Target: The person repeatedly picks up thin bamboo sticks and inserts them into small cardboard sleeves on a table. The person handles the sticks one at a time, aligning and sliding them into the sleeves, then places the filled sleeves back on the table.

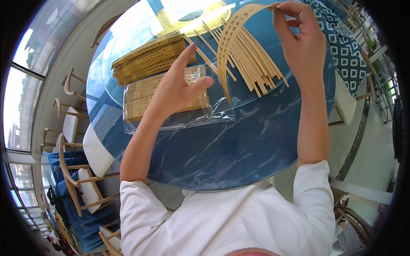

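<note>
My right hand (301, 42) is raised at the far right of the table, thumb and fingertips pinching one end of a long brown printed paper chopstick sleeve (229, 40). The sleeve curves leftward and down, its free end hanging near the tabletop. My left hand (177, 89) holds nothing; its thumb and fingers are spread above a pack of brown sleeves (139, 100) in clear plastic. Behind that pack lies a pile of loose brown sleeves (147, 62). Several pale wooden chopsticks (252, 59) are fanned out between my hands, partly behind the hanging sleeve.
The round blue marbled table (222, 149) carries a glass turntable with a yellow round piece (192, 17) at its far side. A patterned dark cloth (344, 55) covers furniture at the right. Wooden chairs (70, 123) stand at the left, by the windows.
</note>
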Tool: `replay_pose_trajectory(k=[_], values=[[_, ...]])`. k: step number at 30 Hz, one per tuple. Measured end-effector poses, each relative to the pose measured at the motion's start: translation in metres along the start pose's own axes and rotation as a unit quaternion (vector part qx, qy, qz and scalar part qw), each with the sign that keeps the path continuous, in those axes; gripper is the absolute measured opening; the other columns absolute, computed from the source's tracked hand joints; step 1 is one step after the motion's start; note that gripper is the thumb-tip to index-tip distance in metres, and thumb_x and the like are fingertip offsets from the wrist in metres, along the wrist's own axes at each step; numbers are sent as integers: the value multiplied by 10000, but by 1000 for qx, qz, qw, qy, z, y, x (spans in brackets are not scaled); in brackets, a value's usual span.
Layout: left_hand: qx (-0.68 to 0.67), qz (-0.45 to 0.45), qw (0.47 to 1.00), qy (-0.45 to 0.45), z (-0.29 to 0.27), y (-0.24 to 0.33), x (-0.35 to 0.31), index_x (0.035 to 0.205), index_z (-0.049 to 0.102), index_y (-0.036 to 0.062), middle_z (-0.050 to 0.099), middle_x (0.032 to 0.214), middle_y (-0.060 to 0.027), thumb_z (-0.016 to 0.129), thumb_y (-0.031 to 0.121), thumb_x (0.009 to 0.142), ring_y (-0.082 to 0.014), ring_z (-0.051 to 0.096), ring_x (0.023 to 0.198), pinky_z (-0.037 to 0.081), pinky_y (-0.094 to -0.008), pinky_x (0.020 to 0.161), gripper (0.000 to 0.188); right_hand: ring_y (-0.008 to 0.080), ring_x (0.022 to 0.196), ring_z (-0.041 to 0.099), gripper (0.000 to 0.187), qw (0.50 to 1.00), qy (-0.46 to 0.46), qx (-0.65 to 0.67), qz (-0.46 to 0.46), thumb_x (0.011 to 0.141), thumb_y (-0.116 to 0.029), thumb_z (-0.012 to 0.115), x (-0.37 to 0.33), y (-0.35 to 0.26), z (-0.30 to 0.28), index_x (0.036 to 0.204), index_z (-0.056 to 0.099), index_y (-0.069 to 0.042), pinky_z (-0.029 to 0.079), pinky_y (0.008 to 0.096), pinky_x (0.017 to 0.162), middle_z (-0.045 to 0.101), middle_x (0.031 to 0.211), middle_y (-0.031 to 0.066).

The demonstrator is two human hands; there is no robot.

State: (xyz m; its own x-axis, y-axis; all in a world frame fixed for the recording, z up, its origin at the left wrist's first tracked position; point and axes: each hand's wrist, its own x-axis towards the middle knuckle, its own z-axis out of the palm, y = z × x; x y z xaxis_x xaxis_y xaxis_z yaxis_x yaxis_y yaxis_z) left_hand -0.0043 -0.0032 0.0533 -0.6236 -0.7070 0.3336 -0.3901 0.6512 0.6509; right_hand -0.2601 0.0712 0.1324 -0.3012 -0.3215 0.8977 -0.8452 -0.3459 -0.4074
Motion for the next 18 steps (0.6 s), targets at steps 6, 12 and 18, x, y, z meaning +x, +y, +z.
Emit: replay_pose_trajectory(k=[6,12,18], values=[[-285,43,958,6,15,46,33,1698,230,84,628,1450,-209,843,526,911,-279,703,1203,583,-329,758,1091,153,906,704,157,988,-148,-13,-38,1010,-124,749,-11,7,-17,1166,725,-127,564,274,755,767,1086,11],[-71,-28,997,-33,-38,47,19,1524,556,34,635,1023,-46,738,300,1042,-118,607,761,487,-283,683,579,154,891,700,111,985,-120,-37,-119,1008,-90,736,-9,17,-20,1116,732,-116,563,289,753,766,1085,14],[217,-111,963,-116,-82,29,2,1551,543,75,696,1341,-116,809,499,945,-279,694,1072,562,-387,888,786,252,1021,691,100,975,-195,1,-109,947,-101,758,-57,28,-13,1024,696,-92,595,364,858,714,1058,30]])
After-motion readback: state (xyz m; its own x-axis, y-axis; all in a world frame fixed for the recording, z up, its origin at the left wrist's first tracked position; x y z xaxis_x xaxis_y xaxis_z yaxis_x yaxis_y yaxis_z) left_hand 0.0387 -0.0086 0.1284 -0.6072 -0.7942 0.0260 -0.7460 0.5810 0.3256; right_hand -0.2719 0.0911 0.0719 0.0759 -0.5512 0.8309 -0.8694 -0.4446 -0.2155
